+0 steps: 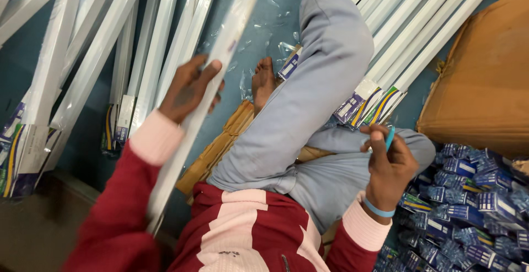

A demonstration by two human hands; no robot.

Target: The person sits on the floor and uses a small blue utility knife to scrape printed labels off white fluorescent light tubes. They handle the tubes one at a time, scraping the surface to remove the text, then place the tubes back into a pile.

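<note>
My left hand (189,88) grips a long white tube-light strip (220,57) wrapped in clear plastic; it runs from the top of the view down past my red sleeve. My right hand (387,167) is raised over my lap with its fingers closed on a small light-blue piece (389,137). A blue band sits on that wrist. I sit on the floor in grey trousers (325,74), one leg stretched forward, and my bare foot (263,80) rests on the teal floor.
Several long white boxed tubes (99,52) lie on the floor at left, and more (419,35) at upper right. A brown cardboard carton (485,74) stands at right. A heap of small blue boxes (468,200) fills the lower right. Flattened cardboard (220,148) lies under my leg.
</note>
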